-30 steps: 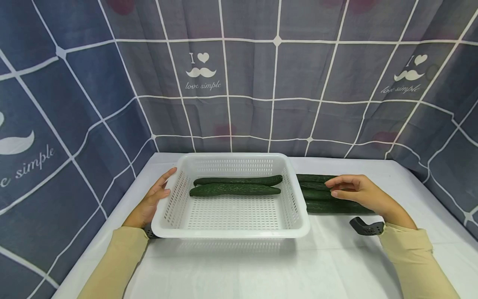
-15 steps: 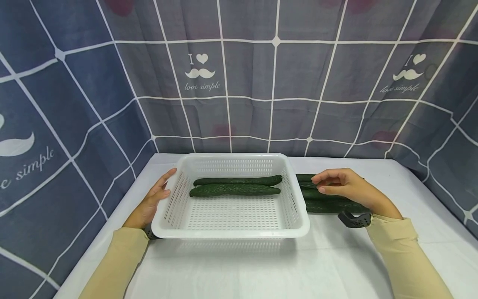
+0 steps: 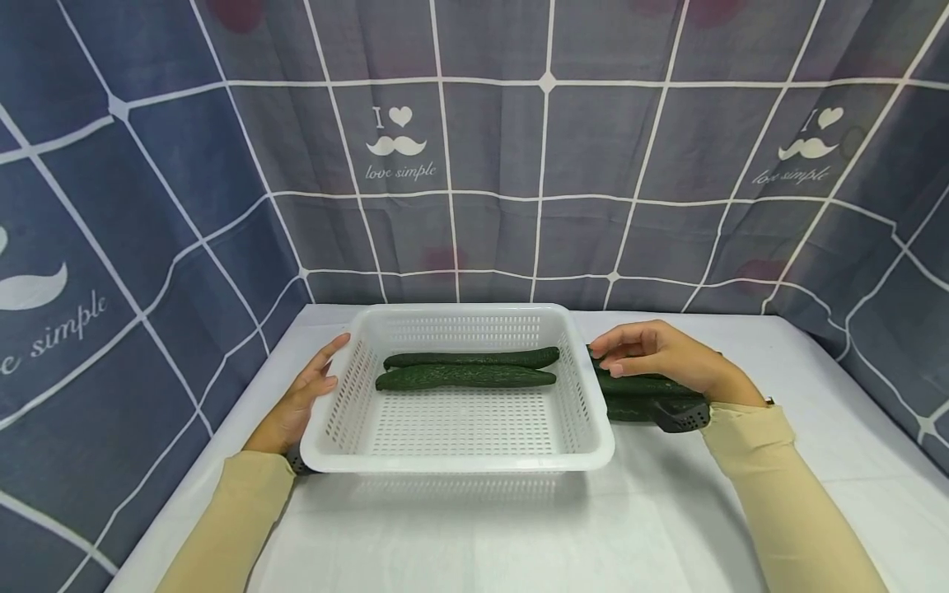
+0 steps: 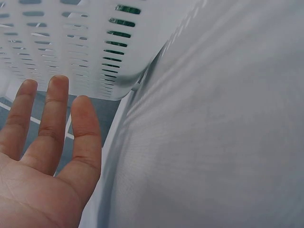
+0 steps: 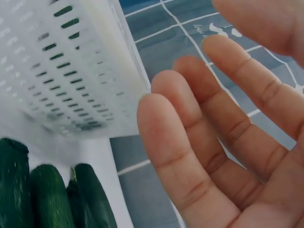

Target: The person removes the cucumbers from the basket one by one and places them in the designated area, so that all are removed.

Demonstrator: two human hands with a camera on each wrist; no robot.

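A white perforated plastic basket (image 3: 458, 463) stands on the white cloth. Two dark green cucumbers (image 3: 465, 376) lie side by side inside it. My left hand (image 3: 296, 405) is at the basket's left side, its thumb and fingertips by the rim; in the left wrist view the fingers (image 4: 56, 102) are straight beneath the perforated wall. At the basket's right side lie several more cucumbers (image 3: 638, 385), partly hidden by my right hand (image 3: 660, 354) above them. That hand's fingers (image 5: 166, 130) are slightly bent, with nothing between them, and its fingertips are close to the basket's right rim.
A white cloth (image 3: 460, 535) covers the table. Blue-grey checked curtains (image 3: 497, 165) with white lines stand along the back and both sides. Dark wrist mounts (image 3: 680, 416) show at both wrists.
My right hand has moved left over the loose cucumbers, toward the basket's right rim. The left hand, the basket and the two cucumbers in it have stayed in place.
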